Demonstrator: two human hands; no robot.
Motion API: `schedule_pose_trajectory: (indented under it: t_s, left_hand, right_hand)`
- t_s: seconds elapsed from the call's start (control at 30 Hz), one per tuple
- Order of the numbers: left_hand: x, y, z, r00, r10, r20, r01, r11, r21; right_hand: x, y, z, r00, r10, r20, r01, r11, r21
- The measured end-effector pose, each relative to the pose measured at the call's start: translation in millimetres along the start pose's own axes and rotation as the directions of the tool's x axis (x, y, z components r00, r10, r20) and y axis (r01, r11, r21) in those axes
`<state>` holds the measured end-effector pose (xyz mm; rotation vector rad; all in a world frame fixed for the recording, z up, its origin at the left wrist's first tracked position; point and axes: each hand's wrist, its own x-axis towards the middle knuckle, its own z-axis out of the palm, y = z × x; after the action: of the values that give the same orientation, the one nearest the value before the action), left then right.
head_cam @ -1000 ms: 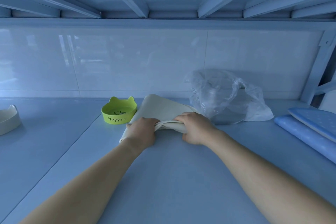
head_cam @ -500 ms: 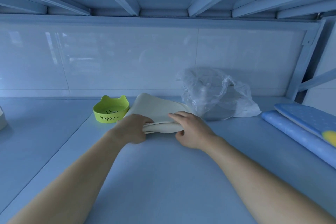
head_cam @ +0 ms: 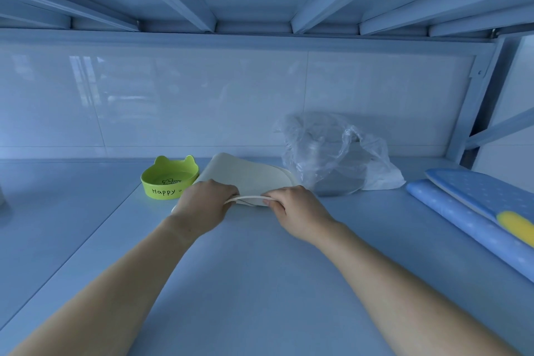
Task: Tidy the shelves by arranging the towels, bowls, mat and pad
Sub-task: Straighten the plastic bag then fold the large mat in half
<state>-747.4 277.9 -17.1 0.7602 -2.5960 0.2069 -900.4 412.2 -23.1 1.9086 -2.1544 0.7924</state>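
Hands (head_cam: 203, 204) (head_cam: 297, 208) pinch folded mat (head_cam: 245, 176) on shelf (head_cam: 260, 283)

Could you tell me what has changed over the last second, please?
The right grip went from fisting the near edge of the folded mat to pinching its top layer, lifting it apart. The left grip still holds that edge; green bowl and plastic bag unmoved.

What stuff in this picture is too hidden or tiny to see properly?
Head view only:
- Contents of the crinkled clear plastic bag: wrinkles blur them.
- Blue dotted pad: cut off by the right edge.
- Drawing inside the lime-green eared bowl: too small.
- Near edge of the folded cream mat: covered by the left hand and right hand.
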Motion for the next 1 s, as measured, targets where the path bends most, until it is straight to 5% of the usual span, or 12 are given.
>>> schedule_pose_trajectory:
  t_s: [0.43,0.73,1.0]
  left_hand:
    - [-11,20,14,0.988,-0.047,0.144,0.021,0.984,0.179]
    - [-12,12,27,0.989,0.057,0.138,-0.015,0.958,-0.288]
    - [-11,18,27,0.993,-0.002,0.118,0.037,0.955,-0.296]
  right_hand:
    - [-1,-2,1,0.995,0.067,0.073,-0.062,0.996,-0.063]
    - [5,-6,9,0.977,0.118,0.180,-0.094,0.986,-0.138]
    - [15,-10,1,0.965,0.170,0.199,-0.139,0.977,-0.160]
